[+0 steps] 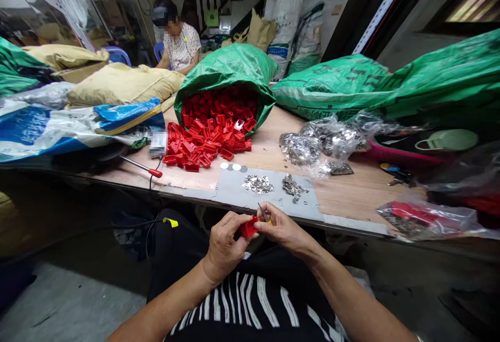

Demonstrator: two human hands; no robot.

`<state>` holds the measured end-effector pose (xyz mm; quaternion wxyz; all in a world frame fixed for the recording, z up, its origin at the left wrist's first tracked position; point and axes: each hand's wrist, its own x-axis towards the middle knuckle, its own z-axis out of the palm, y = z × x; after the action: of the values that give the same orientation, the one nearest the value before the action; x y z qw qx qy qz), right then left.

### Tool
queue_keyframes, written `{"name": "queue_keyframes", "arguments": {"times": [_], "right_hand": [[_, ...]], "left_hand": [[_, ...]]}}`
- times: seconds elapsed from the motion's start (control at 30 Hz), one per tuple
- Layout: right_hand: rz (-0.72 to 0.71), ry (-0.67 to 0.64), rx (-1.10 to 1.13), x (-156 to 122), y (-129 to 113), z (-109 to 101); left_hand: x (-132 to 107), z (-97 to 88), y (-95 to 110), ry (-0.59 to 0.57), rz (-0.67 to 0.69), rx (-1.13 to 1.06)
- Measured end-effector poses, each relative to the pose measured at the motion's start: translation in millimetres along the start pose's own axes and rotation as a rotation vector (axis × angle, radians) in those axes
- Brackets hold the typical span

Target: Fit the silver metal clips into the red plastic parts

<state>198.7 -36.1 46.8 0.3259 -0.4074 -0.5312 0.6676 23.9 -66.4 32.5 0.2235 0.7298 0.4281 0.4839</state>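
Note:
My left hand [226, 243] is closed on a small red plastic housing [249, 226], held above my lap just off the table's front edge. My right hand [279, 230] meets it from the other side, closed round a thin metal tool [262, 210] with a bit of yellow at its lower part. The tool's tip points up and away; its exact kind is hard to make out. Past my hands, a grey sheet [230, 191] carries two piles of small metal pieces, one shiny pile [258, 184] and one darker pile [292, 187].
Red housings [203, 141] spill from a green sack [234, 63] onto the table. Bags of metal parts [320, 141] lie to the right, near a pink basket [406, 154]. A red-handled lever [154, 173] juts out at left. Another person [182, 45] sits across the table.

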Motion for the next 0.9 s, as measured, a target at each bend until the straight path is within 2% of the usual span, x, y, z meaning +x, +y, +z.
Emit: {"name": "queue_keyframes", "arguments": {"times": [0.17, 0.33, 0.5, 0.6, 0.67, 0.7, 0.83, 0.9], "right_hand": [[0.081, -0.072, 0.102, -4, 9, 1], [0.086, -0.072, 0.152, -7, 14, 0], [0.144, -0.137, 0.274, -10, 20, 3], [0.146, -0.162, 0.247, -8, 22, 4], [0.116, -0.121, 0.074, -1, 19, 0], [0.078, -0.056, -0.074, 4, 16, -4], [-0.135, 0.400, -0.838, 28, 5, -24], [-0.148, 0.481, -1.077, 40, 3, -31]], "left_hand": [[-3, 0.0, -3, -0.004, -0.070, -0.070], [-7, -1.2, -6, -0.022, -0.163, -0.181], [-11, -0.7, -21, -0.095, -0.273, -0.429], [-12, 2.4, -29, -0.079, -0.450, -0.655], [-12, 4.8, -32, -0.024, -0.568, -0.795], [-12, 5.6, -32, 0.017, -0.611, -0.848], [-10, 4.1, -31, 0.133, -0.687, -0.955], [-9, 1.4, -30, 0.127, -0.693, -0.968]]}}
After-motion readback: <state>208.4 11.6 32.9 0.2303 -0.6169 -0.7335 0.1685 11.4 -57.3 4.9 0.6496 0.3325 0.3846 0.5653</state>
